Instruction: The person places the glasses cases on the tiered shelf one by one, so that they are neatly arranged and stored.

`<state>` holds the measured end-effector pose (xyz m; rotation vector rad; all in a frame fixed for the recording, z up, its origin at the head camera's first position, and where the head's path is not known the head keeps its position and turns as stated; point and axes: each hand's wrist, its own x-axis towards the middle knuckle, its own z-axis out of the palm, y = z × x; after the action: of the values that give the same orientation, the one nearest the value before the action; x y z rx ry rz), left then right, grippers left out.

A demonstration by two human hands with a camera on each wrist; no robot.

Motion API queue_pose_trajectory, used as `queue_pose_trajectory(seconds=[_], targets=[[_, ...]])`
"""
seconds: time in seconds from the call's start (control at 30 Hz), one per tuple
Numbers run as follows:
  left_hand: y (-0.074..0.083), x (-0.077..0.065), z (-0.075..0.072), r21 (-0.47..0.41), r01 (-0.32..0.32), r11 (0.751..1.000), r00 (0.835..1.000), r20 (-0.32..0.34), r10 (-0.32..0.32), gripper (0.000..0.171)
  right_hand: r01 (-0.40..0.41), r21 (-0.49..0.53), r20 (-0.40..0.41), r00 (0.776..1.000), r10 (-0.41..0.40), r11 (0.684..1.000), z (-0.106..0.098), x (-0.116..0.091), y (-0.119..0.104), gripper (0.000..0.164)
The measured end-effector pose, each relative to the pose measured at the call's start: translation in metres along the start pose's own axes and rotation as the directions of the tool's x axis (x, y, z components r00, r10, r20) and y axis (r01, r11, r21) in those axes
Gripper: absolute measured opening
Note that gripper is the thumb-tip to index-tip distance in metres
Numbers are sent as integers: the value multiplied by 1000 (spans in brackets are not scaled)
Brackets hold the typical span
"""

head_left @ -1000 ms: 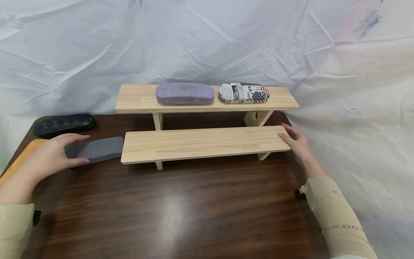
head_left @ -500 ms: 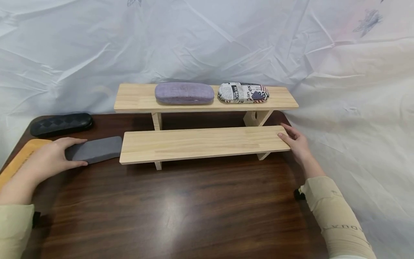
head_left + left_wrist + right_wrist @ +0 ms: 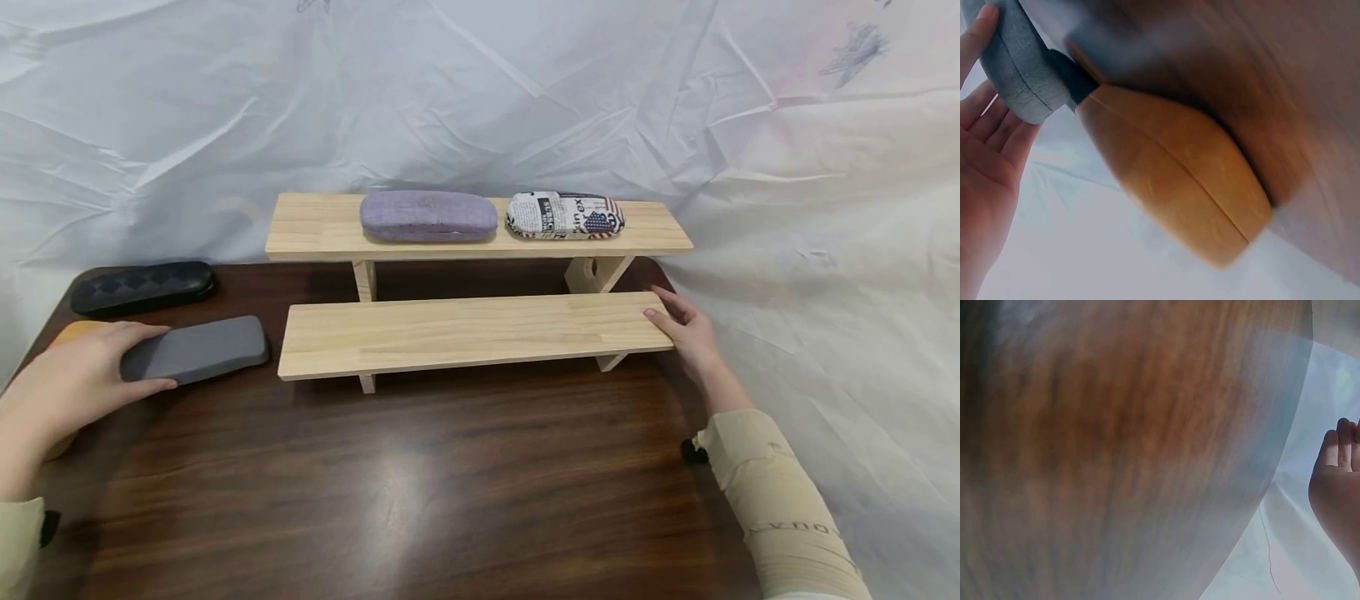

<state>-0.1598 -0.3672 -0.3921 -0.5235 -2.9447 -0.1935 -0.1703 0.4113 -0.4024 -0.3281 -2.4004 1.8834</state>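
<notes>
Our left hand (image 3: pixel 82 379): thumb and fingers pinching one gray case (image 3: pixel 197 348), at the left of the tabletop (image 3: pixel 450 483), apart from the near board (image 3: pixel 450 335). Our right hand (image 3: pixel 693 340): gripping that board's right end, thumb on top. We also list, on the far board (image 3: pixel 315 225), one purple case (image 3: pixel 427 215), left of one printed case (image 3: pixel 565 215); at far left, one black case (image 3: pixel 142 288); near it, partly behind our left hand, one orange case (image 3: pixel 1179 178).

Pale beige sleeves (image 3: pixel 787 487), dark lettering (image 3: pixel 793 527) on right, black wrist pieces (image 3: pixel 693 452)
</notes>
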Motion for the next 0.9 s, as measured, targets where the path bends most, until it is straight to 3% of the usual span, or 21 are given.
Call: queue_pose_trajectory(seconds=[0.13,0.23,0.4,0.47,0.53,0.67,0.9], targets=[[-3,-10,-4,12,17,1000,998,-52,-16,83,1,4,6,1000,-1,1000,0,-2,-2,65],[-3,-16,-7,7,-6,1000,990,-144,7,89,4,11,10,1000,-4,1000,1,-2,-3,64],[6,-19,-17,-1,-110,994,945,-308,105,131,20,15,11,1000,-21,1000,0,-2,-2,63],[14,-18,-23,3,-138,990,933,-336,131,131,26,5,10,1000,-26,1000,-1,-1,-1,63],[24,-17,-30,15,-141,990,931,-337,137,130,29,6,7,1000,-29,1000,-2,-1,0,63],[44,-14,-42,37,-122,992,951,-283,128,130,25,4,4,1000,-25,1000,-2,0,1,66],[67,-2,-45,6,-150,989,966,-214,147,87,9,0,4,1000,-9,1000,-1,1,1,68]])
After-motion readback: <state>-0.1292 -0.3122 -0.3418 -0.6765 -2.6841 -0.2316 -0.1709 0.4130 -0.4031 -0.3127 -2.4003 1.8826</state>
